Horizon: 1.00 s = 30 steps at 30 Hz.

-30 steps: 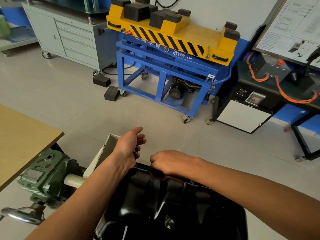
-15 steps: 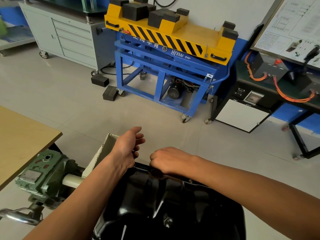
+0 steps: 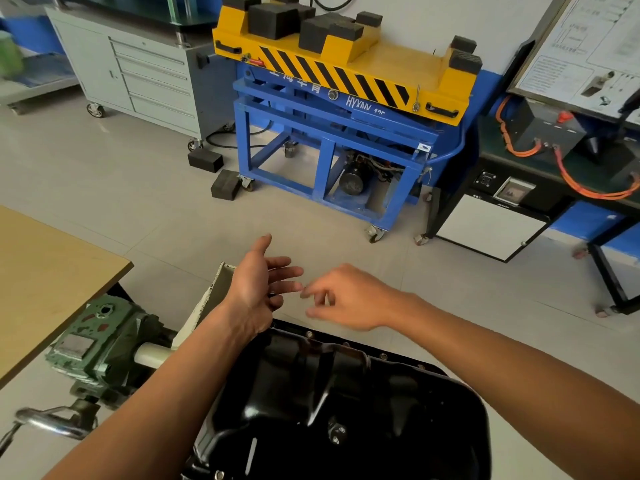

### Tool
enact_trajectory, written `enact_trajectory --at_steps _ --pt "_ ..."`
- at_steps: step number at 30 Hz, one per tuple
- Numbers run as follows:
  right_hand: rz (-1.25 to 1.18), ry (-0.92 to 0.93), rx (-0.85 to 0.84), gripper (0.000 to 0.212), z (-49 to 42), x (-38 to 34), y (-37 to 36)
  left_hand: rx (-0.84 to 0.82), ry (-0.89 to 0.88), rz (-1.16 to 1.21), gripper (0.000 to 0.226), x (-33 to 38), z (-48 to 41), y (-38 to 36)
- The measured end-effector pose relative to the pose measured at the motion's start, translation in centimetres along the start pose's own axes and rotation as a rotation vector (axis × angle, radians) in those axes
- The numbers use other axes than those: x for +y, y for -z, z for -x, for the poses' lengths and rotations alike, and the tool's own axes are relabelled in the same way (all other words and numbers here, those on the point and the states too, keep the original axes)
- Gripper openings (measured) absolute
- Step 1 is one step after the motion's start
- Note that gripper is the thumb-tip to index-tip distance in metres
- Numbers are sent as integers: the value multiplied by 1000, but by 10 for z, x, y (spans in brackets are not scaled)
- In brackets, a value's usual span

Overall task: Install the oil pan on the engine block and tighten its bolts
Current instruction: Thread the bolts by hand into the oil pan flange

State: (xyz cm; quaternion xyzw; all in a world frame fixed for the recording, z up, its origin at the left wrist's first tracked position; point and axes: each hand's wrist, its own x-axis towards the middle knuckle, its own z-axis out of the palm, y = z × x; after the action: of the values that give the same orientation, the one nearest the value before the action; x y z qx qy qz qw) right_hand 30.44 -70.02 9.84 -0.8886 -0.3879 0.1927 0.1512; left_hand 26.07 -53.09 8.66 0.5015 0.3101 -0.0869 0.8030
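Note:
The glossy black oil pan [image 3: 346, 403] lies bottom-up at the lower centre and hides the engine block beneath it. Small bolts [image 3: 383, 356] sit along its far flange. My left hand [image 3: 259, 282] hovers above the pan's far left corner, palm turned right and fingers straight, with a small dark bit by the lower fingers. My right hand [image 3: 346, 297] floats above the far flange. Its loosely curled fingertips almost touch the left fingertips, and I see nothing between them.
A green gearbox of the engine stand [image 3: 100, 341] with a chrome crank handle [image 3: 52, 420] sits to the left, under a wooden table [image 3: 45, 271]. A white tray edge [image 3: 207, 299] shows behind my left wrist. A blue and yellow lift cart [image 3: 346, 133] and grey drawer cabinet [image 3: 145, 74] stand beyond.
My right hand has lifted off the pan's far flange and moved up towards the left hand. The left hand has opened from loosely curled to straight fingers.

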Motion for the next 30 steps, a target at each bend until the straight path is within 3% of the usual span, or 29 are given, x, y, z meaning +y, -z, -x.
enact_trajectory --at_steps 3,5,10,13,19,26,28,30 --pt "-239 -18 306 24 8 -10 20 -69 -66 -82 72 5 19 -5" --pt "-316 0 426 20 18 -26 30 -129 -124 -146 80 7 36 -9" --pt "-335 45 330 11 58 -85 30 -274 -245 -158 92 9 85 -18" --pt "-279 -49 456 10 89 -115 17 -362 -274 -152 94 4 116 -17" --pt "-346 -294 593 14 144 -172 -39 -455 -329 -218 81 -35 174 6" --pt "-518 -360 707 15 175 -194 -94 -628 -317 -266 86 -77 200 33" --pt "-560 -366 874 16 183 -191 -110 -671 -372 -354 72 -79 197 37" --pt "-587 -409 1113 10 189 -185 -131 -593 -602 -514 38 -82 184 40"
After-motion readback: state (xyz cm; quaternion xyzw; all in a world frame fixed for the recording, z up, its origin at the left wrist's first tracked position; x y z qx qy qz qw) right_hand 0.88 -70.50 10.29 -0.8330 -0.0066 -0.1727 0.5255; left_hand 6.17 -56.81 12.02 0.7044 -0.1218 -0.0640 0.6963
